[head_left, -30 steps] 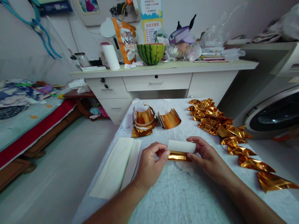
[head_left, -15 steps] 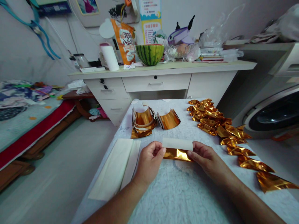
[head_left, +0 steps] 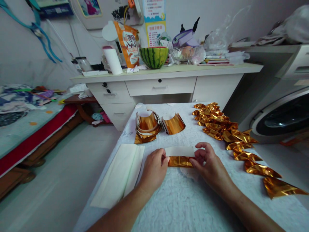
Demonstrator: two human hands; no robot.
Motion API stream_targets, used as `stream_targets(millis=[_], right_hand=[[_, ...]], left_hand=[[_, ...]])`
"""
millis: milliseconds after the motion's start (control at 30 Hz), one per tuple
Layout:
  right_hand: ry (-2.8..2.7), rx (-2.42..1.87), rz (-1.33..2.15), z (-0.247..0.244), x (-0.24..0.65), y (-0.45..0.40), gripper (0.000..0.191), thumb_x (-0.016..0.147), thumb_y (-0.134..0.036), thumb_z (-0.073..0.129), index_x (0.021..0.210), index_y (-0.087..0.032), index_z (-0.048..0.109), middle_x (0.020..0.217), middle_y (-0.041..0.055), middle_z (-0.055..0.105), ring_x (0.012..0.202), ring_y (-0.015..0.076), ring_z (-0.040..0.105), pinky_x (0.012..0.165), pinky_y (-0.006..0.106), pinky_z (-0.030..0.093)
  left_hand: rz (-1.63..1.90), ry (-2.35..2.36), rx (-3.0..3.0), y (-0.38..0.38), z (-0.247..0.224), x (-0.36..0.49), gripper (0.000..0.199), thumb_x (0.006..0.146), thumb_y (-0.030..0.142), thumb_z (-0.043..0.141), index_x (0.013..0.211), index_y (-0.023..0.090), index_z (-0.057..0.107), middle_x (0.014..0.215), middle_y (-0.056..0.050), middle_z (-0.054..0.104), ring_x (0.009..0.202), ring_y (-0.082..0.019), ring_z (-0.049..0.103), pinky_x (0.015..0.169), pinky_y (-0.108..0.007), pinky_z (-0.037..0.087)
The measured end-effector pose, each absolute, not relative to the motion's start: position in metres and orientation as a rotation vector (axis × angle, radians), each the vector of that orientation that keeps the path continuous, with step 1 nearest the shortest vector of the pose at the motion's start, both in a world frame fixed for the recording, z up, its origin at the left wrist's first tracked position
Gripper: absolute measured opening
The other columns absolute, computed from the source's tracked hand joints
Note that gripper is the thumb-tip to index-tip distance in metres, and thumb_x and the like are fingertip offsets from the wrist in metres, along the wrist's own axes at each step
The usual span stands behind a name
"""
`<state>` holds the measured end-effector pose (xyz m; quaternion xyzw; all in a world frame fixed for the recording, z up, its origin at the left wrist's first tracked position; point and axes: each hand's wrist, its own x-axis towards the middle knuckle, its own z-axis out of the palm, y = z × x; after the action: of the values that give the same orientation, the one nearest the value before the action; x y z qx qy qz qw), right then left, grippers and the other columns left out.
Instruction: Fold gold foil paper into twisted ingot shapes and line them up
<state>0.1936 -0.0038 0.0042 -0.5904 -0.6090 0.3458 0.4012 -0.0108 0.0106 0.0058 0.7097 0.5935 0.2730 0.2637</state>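
Note:
Between my two hands is a small sheet of gold foil paper [head_left: 180, 161], its near edge folded over and its white back showing behind. My left hand [head_left: 156, 164] pinches the left end of the fold between thumb and fingers. At the right end my right hand [head_left: 206, 161] presses the fold with its thumb, the index finger raised and bent over the sheet. Just left of my left hand lies a stack of pale paper sheets [head_left: 116, 175]. Beyond the hands stand a curled pile of gold foil sheets [head_left: 147, 124] and a smaller curled stack of foil [head_left: 174, 124].
Several folded gold foil pieces [head_left: 252, 156] line the right side of the cloth-covered table [head_left: 169, 203]. Behind it is a white desk [head_left: 116, 84] with half a watermelon [head_left: 154, 57] on top. A washing machine [head_left: 285, 106] stands right; a bed [head_left: 45, 129] is left.
The foil sheet has shifted slightly left and down, and less of its white back shows. My right index finger has lifted, and its hand has moved left along the fold.

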Motion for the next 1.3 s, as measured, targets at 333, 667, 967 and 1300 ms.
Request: stream_targets(millis=[333, 667, 967, 1300], right_hand=[[-1.630, -1.468, 0.809, 0.013, 0.189, -0.009, 0.033, 0.081, -0.030, 0.060, 0.104, -0.025, 0.036, 0.069, -0.0042, 0.057, 0.058, 0.0159, 0.055, 0.056, 0.027, 0.044], [-1.470, -1.338, 1.086, -0.001, 0.193, -0.004, 0.034, 0.083, -0.031, 0.058, 0.107, -0.026, 0.034, 0.079, -0.0018, 0.056, 0.070, 0.0164, 0.058, 0.062, 0.028, 0.046], [-1.427, -1.376, 1.121, -0.003, 0.197, 0.000, 0.036, 0.077, -0.033, 0.062, 0.101, -0.026, 0.036, 0.072, -0.0055, 0.052, 0.064, 0.0144, 0.055, 0.056, 0.026, 0.042], [-1.704, -1.658, 0.729, -0.005, 0.196, 0.001, 0.030, 0.080, -0.026, 0.055, 0.105, -0.024, 0.039, 0.069, -0.0052, 0.055, 0.057, 0.0152, 0.054, 0.055, 0.026, 0.041]], left_hand=[[0.671, 1.629, 1.972, 0.013, 0.004, -0.010, 0.017, 0.084, 0.013, 0.051, 0.070, 0.020, 0.045, 0.066, 0.003, 0.055, 0.064, -0.015, 0.053, 0.060, -0.024, 0.031], [0.737, 1.568, 1.874, 0.012, 0.006, -0.011, 0.016, 0.083, 0.016, 0.051, 0.068, 0.021, 0.046, 0.063, 0.004, 0.054, 0.062, -0.014, 0.053, 0.058, -0.023, 0.030], [0.717, 1.550, 1.858, 0.012, 0.005, -0.013, 0.016, 0.082, 0.016, 0.052, 0.068, 0.020, 0.046, 0.063, 0.004, 0.055, 0.062, -0.014, 0.053, 0.059, -0.023, 0.030], [0.583, 1.666, 1.931, 0.010, 0.008, -0.007, 0.016, 0.083, 0.013, 0.056, 0.069, 0.020, 0.049, 0.064, 0.003, 0.058, 0.062, -0.014, 0.055, 0.058, -0.023, 0.030]])
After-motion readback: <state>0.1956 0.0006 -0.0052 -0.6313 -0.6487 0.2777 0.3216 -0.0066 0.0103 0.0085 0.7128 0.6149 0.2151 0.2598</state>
